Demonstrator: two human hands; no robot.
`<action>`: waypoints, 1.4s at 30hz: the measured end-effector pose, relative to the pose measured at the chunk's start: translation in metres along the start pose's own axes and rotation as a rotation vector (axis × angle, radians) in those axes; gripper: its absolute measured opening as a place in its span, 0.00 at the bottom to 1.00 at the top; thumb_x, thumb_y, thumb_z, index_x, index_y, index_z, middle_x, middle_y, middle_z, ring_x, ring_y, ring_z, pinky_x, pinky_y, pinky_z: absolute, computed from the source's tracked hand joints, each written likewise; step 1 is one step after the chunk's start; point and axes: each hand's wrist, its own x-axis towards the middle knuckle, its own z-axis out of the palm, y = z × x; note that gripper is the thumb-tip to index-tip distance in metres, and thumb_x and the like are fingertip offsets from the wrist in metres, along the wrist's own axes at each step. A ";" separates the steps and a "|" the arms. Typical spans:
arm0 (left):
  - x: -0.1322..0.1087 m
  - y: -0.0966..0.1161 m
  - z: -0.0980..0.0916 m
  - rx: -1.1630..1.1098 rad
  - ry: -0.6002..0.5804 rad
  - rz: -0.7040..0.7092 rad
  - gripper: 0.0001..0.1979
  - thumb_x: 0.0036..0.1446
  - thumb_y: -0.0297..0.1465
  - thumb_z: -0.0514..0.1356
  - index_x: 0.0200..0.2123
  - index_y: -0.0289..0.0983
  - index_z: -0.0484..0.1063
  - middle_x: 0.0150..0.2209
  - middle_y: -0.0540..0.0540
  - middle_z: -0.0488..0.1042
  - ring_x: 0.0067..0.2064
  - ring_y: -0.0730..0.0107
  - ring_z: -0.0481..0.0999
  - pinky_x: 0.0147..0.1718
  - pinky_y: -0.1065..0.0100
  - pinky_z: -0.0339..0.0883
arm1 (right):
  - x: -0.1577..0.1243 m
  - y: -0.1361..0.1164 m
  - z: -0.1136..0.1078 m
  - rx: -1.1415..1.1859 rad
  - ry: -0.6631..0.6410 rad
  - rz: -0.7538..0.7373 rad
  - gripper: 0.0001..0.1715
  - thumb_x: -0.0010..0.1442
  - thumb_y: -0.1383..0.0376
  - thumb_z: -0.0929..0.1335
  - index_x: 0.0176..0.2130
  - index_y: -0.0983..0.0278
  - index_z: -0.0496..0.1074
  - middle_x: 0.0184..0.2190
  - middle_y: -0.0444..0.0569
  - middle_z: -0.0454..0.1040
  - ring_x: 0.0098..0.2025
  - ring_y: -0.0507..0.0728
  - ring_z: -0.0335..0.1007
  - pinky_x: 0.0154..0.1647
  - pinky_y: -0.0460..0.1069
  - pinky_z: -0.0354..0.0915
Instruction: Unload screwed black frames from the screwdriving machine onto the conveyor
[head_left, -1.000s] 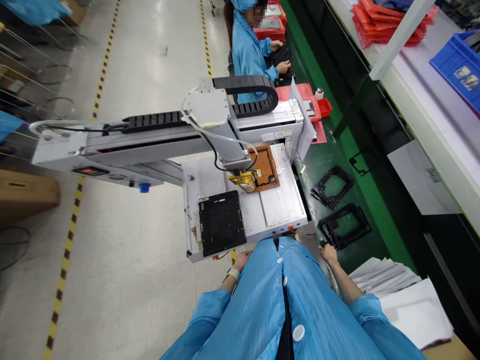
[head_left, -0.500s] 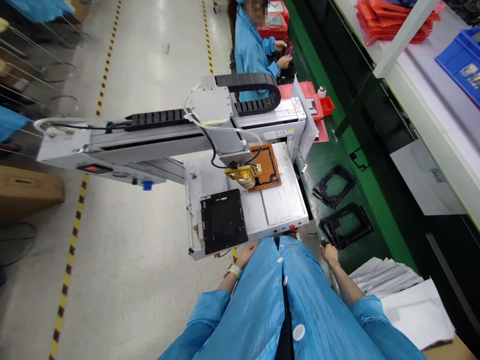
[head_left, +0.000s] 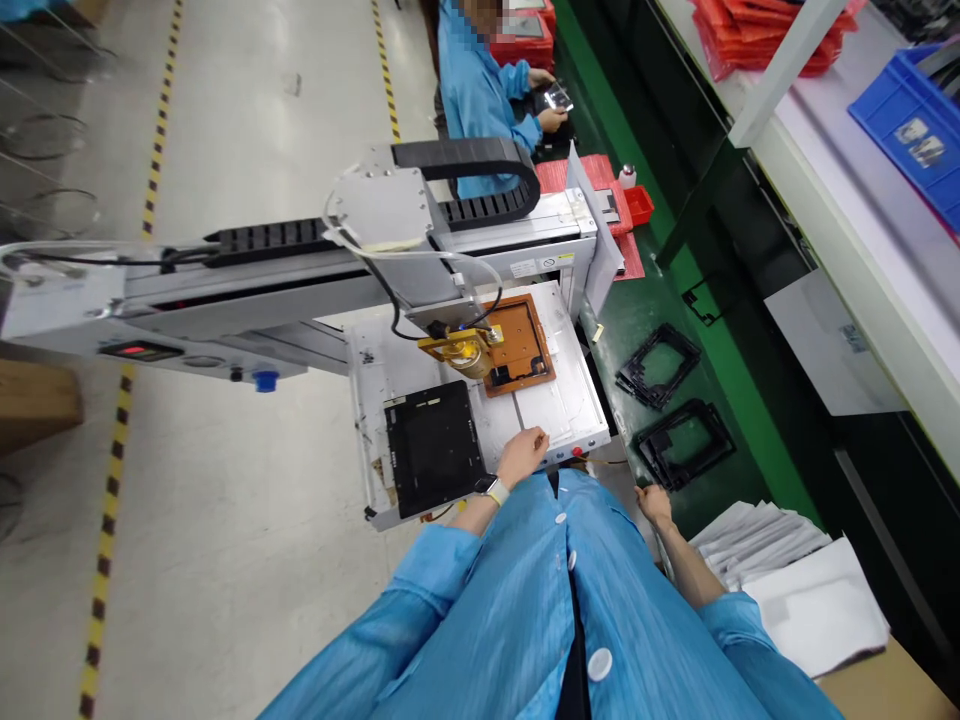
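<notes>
My left hand (head_left: 525, 453) is over the front edge of the machine's white metal bed (head_left: 570, 410), its fingers curled in and nothing visible in them. To its left a black flat panel (head_left: 435, 450) lies on the bed. Beyond the hand, a brown fixture (head_left: 517, 345) with a black frame in it sits under the machine's brass-coloured head (head_left: 466, 355). My right hand (head_left: 655, 503) rests at the edge of the green bench (head_left: 720, 480), fingers curled and nothing seen in them. Just beyond it lie black frames (head_left: 684, 445) in a small stack.
More black frames (head_left: 658, 365) lie farther along the bench. White sheets (head_left: 765, 550) are stacked at the right. A co-worker (head_left: 487, 110) in blue handles a small shiny piece. A red tray (head_left: 638, 204) and a blue crate (head_left: 911, 135) stand at the right.
My left hand has risen from beside my waist and moved forward and right, over the front of the machine bed. My right hand stays at the bench edge. The view has shifted slightly.
</notes>
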 end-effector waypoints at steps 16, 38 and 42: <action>0.103 0.026 0.014 0.407 0.034 0.427 0.22 0.72 0.32 0.56 0.61 0.28 0.82 0.78 0.22 0.66 0.83 0.32 0.56 0.80 0.36 0.50 | -0.051 -0.022 0.034 0.241 -0.022 -0.152 0.24 0.80 0.58 0.61 0.45 0.64 0.83 0.45 0.55 0.88 0.48 0.58 0.81 0.52 0.48 0.68; 0.068 0.050 -0.072 0.445 0.253 0.283 0.39 0.82 0.46 0.48 0.26 0.35 0.86 0.25 0.35 0.81 0.30 0.56 0.80 0.63 0.44 0.63 | -0.028 -0.254 0.005 -0.392 0.258 -1.139 0.18 0.81 0.66 0.62 0.56 0.65 0.79 0.49 0.57 0.83 0.60 0.65 0.66 0.71 0.63 0.60; 0.059 0.048 -0.082 0.411 0.267 0.280 0.40 0.83 0.46 0.46 0.26 0.36 0.85 0.25 0.36 0.81 0.32 0.56 0.79 0.62 0.45 0.64 | -0.025 -0.260 0.002 -0.457 0.248 -1.121 0.15 0.79 0.65 0.66 0.54 0.67 0.81 0.51 0.60 0.82 0.62 0.66 0.65 0.72 0.63 0.60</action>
